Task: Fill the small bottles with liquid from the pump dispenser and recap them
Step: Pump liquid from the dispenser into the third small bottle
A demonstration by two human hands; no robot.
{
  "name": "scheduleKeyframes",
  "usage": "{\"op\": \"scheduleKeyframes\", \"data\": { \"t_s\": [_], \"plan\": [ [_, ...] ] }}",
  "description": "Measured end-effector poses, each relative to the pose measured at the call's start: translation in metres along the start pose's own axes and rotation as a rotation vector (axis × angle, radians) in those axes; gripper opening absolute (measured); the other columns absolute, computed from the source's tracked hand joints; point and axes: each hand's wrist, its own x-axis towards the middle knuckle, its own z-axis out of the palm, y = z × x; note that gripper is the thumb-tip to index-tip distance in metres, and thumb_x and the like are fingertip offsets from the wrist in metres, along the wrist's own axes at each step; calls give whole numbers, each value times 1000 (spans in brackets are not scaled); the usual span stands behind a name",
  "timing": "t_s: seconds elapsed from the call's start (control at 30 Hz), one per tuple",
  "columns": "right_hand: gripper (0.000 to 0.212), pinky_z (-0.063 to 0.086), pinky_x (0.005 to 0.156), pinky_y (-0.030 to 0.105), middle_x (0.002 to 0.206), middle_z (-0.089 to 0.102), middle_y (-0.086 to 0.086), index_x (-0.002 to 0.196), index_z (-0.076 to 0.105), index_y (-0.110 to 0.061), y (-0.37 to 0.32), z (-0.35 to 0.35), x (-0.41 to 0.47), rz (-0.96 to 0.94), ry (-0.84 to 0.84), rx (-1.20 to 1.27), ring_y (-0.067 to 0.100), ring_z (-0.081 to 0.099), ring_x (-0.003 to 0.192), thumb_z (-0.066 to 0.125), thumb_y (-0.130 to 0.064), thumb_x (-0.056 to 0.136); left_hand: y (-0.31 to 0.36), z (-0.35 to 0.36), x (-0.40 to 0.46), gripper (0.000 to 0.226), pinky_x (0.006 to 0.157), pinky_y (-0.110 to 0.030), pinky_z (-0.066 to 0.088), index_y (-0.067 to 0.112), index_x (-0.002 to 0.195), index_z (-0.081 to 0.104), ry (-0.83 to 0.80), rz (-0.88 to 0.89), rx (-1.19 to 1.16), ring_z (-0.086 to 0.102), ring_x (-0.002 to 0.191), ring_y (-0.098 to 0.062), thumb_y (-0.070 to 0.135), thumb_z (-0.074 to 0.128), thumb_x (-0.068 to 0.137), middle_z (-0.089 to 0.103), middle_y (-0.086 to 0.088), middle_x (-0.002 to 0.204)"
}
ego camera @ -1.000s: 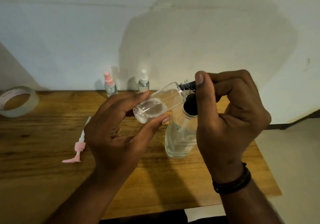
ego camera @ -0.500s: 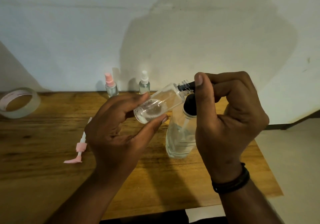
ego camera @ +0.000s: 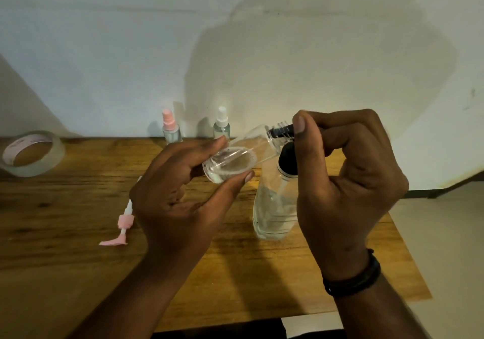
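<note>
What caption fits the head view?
Left hand tilts small clear bottle; right hand twists black cap.

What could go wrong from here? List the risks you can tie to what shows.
1. The small clear bottle, held on its side in the left hand with liquid inside, could spill if the black cap that the right hand pinches is not seated.
2. The large clear bottle stands right under both hands; a bump might tip it.
3. The pink pump head lies loose by the left wrist and could be swept off the table.

Dim warm light; soft wall shadows
</note>
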Motion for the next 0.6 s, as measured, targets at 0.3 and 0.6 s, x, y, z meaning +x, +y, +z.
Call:
{"op": "scheduleKeyframes", "data": {
  "t_s": [0.3,0.6],
  "plan": [
    [25,47,73,20,80,65,3,73,67,-3,4,1,-1,-1,20,-3,9,64,79,68,-8,98,2,-1,0,44,83,-21,59,2,114,69,-4,11,-8,72,104,-10,21,91,81,69,0,112],
    [18,46,69,24,82,63,-4,83,61,-15,1,-1,5,-53,14,2,13,63,77,68,-7,98,1,0,0,45,84,-16,57,2,116,67,-8,25,-13,72,101,-9,25,89,84,68,2,112]
  ]
}}
